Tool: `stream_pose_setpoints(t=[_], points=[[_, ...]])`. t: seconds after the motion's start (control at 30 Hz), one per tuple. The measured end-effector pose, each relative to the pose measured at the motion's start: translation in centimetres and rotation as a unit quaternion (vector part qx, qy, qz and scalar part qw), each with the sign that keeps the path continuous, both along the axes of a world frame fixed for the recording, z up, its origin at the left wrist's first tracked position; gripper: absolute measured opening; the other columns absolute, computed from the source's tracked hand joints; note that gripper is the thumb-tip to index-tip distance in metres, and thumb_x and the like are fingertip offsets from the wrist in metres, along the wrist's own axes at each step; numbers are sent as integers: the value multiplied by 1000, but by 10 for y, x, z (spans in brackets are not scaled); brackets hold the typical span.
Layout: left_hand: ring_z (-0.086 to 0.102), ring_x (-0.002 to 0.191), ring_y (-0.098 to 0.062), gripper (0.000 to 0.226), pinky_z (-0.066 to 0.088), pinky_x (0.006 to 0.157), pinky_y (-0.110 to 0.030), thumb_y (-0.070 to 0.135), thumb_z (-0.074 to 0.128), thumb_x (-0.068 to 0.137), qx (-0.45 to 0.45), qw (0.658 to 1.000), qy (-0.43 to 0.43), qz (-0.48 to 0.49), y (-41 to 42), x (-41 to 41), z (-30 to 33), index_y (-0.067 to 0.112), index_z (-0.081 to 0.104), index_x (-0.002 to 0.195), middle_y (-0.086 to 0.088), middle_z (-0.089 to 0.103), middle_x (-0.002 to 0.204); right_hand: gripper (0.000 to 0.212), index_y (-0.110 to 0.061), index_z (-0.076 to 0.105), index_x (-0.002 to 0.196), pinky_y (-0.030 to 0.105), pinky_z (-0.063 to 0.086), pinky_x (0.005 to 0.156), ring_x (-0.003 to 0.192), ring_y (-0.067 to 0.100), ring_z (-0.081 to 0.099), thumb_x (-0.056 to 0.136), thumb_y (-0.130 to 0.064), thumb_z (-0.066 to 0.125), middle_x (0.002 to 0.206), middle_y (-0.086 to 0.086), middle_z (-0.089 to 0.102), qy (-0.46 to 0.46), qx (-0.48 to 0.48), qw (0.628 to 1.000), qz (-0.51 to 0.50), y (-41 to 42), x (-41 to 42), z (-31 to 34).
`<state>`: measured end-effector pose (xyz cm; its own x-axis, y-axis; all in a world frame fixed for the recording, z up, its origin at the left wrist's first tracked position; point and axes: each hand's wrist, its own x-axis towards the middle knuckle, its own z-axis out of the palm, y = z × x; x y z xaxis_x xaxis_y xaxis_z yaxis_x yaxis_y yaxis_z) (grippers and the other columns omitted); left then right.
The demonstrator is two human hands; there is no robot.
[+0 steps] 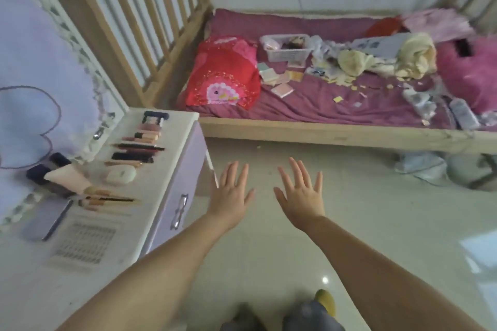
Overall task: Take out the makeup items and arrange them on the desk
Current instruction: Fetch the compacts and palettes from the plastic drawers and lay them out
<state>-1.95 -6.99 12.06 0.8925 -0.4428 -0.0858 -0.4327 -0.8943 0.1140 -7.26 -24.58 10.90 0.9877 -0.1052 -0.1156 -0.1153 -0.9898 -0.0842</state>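
Head view shows, nearest, both bare forearms stretched forward over the pale tiled floor [376, 196]. The left hand [231, 191] and the right hand [302, 197] are spread flat, fingers straight and apart, and they hold nothing.

Just left of the left hand stands the white counter with lilac drawer fronts [172, 126]. On it the makeup items lie in rows: a flat grey palette with a dark stick on it [47, 219], thin brushes with tan handles [107, 197], a pale pink squeeze tube [68, 179], a small white oval case [121, 174], then dark pencils and pink lipstick tubes [138, 146].

Farther back is the wooden bed with purple sheet [309, 105], carrying a red embroidered pillow [224, 72], a white plastic basket [286, 48] and scattered papers.

The rows seem finished. The risk: the pencils lie near the counter edge, so a careless sweep of the left arm could roll them to the floor.
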Motion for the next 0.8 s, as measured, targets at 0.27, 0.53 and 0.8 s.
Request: stream_pose_setpoints(t=[0.27, 0.53, 0.8], points=[[-9, 146, -21, 61, -4, 115, -55, 50, 12, 98, 55, 972, 46, -222, -134, -101, 0, 21, -4, 151, -3, -3, 159, 80, -32, -3, 150, 58, -5, 114, 147, 20, -8, 76, -58, -17, 160, 1, -6, 10, 46, 956, -289, -88, -168, -11], [-9, 146, -21, 62, -9, 115, -53, 49, 14, 99, 64, 912, 62, -401, -245, -297, -14, 20, -2, 151, -6, -2, 159, 58, -33, -4, 150, 55, -10, 115, 146, 17, -12, 97, -53, 11, 159, -1, -11, 33, 47, 879, -473, -143, -406, -14], [-4, 146, -21, 63, -7, 113, -54, 50, 18, 98, 71, 824, 56, -559, -329, -510, -22, 20, 1, 150, -5, 0, 158, 65, -32, -4, 150, 56, -8, 114, 147, 19, -10, 90, -59, -3, 159, 0, -10, 51, 51, 784, -617, -158, -634, -15]])
